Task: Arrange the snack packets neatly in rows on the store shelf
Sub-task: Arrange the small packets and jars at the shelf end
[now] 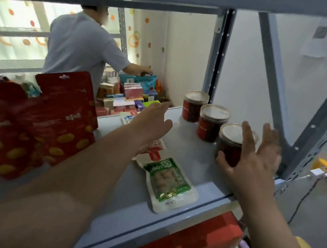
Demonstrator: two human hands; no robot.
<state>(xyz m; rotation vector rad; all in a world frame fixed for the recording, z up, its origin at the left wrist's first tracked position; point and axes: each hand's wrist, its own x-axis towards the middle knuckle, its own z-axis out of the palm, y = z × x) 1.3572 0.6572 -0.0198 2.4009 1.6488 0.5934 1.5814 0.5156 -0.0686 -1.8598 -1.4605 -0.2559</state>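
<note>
Grey metal shelf [194,166] carries a green-and-white snack packet [167,184] lying flat near its front edge; the packet's long axis runs from 11 o'clock to 5 o'clock, its narrow sealed top pointing to 11. At that top end a second packet with a red label [156,147] lies partly under the left forearm. The left hand [155,118] hovers above the shelf, fingers stretched apart and holding nothing. Red packets [54,117] lean upright at 9 o'clock, overlapping. Three lidded jars [211,120] stand in a line at 2 o'clock; the right hand [254,170] is spread wide beside the nearest jar [230,145], thumb against its side, fingers not closed round it.
</note>
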